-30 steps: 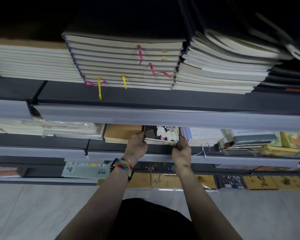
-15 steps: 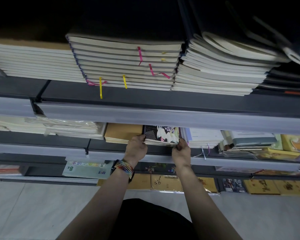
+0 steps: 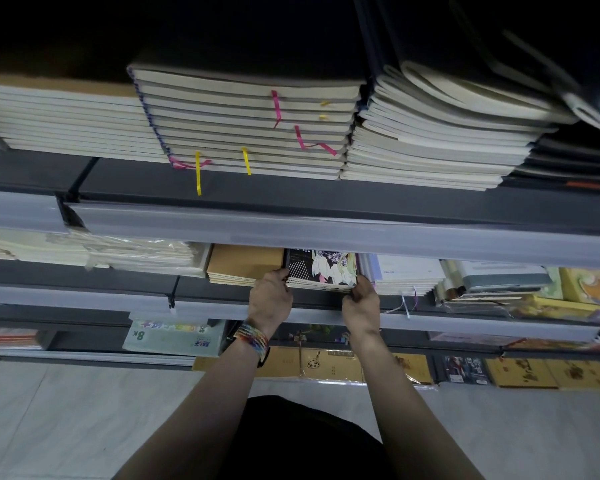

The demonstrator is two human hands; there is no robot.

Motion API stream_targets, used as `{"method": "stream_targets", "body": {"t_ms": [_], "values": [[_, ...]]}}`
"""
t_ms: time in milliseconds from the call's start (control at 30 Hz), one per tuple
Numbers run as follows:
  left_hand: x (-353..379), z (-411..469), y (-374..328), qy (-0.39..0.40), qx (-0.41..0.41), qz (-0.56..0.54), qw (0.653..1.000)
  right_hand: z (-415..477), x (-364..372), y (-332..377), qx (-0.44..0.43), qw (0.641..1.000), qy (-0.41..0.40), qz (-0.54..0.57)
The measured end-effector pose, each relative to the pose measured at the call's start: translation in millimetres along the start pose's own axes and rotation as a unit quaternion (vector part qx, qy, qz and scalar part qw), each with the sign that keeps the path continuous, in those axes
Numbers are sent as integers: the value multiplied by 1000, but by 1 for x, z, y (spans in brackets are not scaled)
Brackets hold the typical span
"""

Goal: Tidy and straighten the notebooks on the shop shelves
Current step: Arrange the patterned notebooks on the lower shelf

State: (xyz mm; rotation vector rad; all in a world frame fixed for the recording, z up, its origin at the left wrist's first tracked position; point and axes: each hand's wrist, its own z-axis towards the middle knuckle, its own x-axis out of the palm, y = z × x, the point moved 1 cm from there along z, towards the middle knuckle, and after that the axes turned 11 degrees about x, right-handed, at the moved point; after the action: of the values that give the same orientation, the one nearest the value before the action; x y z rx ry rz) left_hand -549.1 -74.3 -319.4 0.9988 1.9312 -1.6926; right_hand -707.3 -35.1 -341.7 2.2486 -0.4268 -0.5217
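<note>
— Both hands grip one pile. The left hand [image 3: 270, 299] curls its fingers round the near left corner of the stack of notebooks with a black, white-flowered cover [image 3: 321, 271]. The right hand [image 3: 360, 303] pinches the near right corner.

— Where does that pile lie?

— Flat on the dark grey metal middle shelf [image 3: 215, 291], at 12 o'clock from the wrists. Its far part runs under the pale translucent plastic price rail [image 3: 326, 233] of the shelf above, which hides the top of the cover.

— What crowds it?

— At its 9 o'clock, close alongside, sits a stack of brown kraft-paper notebooks [image 3: 245, 268]. The left hand covers that stack's near right corner. At 3 o'clock, just beside the right hand, is a stack of white-covered notebooks [image 3: 406, 275] with thin ribbons hanging over the shelf edge. I cannot tell whether either neighbour touches the pile.

— And further off?

— Far out at 9 o'clock on the same shelf lie clear-wrapped packs of cream paper [image 3: 136, 251]. At 12 o'clock, on the upper shelf, stands a tall stack of cream-edged notebooks with pink and yellow ribbon markers [image 3: 250, 126]. At 7 o'clock, on the shelf below, lies a pale green pad marked 8K [image 3: 174, 336]. A rainbow woven bracelet [image 3: 253, 337] circles the left wrist.
</note>
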Motion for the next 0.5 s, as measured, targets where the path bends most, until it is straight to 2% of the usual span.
{"method": "stream_targets", "body": {"t_ms": [300,500], "values": [[0,-3,-1,3,-8,-21,1000,-4,1,2,1,1000,-12,2],[-1,-4,-5,-7,7,3,1000,-5,0,4,-9,1000,-3,-16]]}}
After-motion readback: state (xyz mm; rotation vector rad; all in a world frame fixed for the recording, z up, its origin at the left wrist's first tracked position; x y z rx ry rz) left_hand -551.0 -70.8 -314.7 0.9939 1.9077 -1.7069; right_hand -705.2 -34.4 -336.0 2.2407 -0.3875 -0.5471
